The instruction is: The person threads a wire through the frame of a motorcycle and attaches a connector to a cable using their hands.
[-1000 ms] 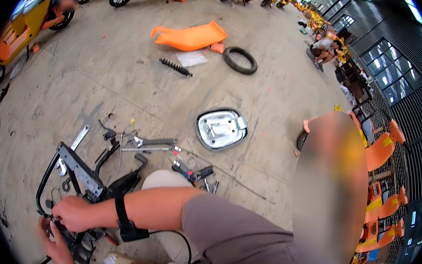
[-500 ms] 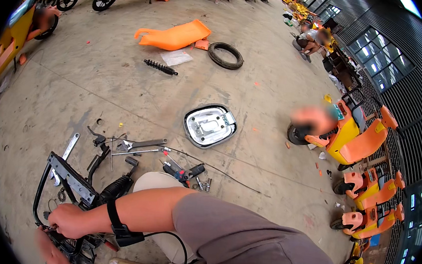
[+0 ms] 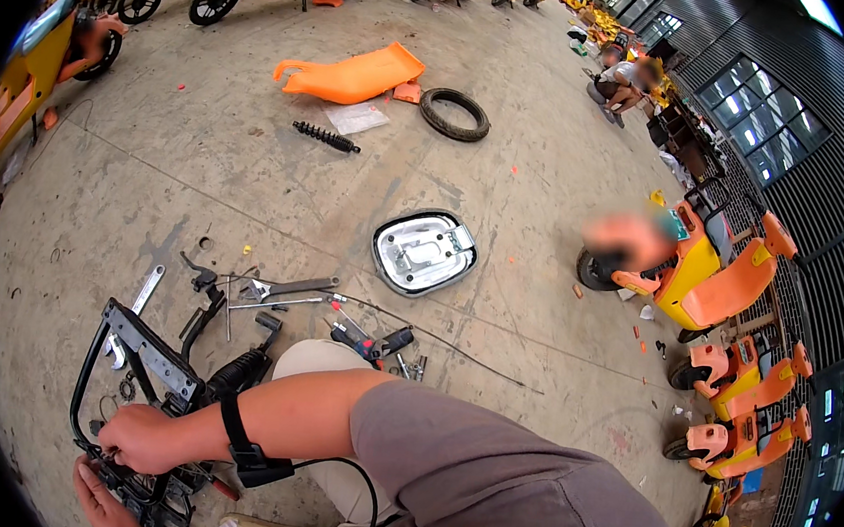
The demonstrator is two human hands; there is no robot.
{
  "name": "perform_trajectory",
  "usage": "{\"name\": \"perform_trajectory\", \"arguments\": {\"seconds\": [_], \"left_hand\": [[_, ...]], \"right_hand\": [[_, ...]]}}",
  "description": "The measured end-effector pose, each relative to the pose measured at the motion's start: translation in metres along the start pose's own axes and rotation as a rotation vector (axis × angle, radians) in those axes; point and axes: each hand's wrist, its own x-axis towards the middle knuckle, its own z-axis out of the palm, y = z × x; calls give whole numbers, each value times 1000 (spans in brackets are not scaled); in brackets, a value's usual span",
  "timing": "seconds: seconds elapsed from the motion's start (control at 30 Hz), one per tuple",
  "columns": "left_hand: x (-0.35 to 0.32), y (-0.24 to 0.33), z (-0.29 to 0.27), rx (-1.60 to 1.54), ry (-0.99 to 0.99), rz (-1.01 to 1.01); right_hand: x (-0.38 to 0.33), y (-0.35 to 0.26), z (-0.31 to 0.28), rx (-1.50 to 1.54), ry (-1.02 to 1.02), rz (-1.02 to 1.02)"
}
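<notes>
A black scooter frame [image 3: 84,359] with a grey metal plate [image 3: 158,359] stands at the lower left, a black shock absorber [image 3: 234,376] on its right side. My right arm reaches across to it. My right hand [image 3: 143,438] is closed at the frame's lower part, fingers curled in a pinch; whatever is between them is too small to make out. Just below, my left hand [image 3: 100,504] lies against the frame with its fingers stretched out, partly cut by the dark rim of the picture. A black strap with a small box [image 3: 258,470] is on my right forearm.
Around the frame lie a wrench [image 3: 149,290], an adjustable wrench [image 3: 289,287], a power drill [image 3: 370,344], sockets and a long cable [image 3: 436,337]. Farther off are an upturned seat [image 3: 425,252], a tyre [image 3: 455,114], an orange panel [image 3: 353,75] and parked scooters [image 3: 717,279]. Another person [image 3: 620,85] squats far right.
The view has shifted slightly. My left hand has come up a little nearer my right hand, and its fingers show more clearly. My right hand stays at the same spot on the frame.
</notes>
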Motion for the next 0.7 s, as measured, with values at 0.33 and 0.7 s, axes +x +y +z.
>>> {"name": "perform_trajectory", "arguments": {"seconds": [0.33, 0.7], "left_hand": [[9, -60, 3, -84, -105, -77], [10, -13, -17, -202, 20, -13]], "right_hand": [[2, -13, -26, -82, -74, 47], [15, -24, -25, -212, -19, -36]]}}
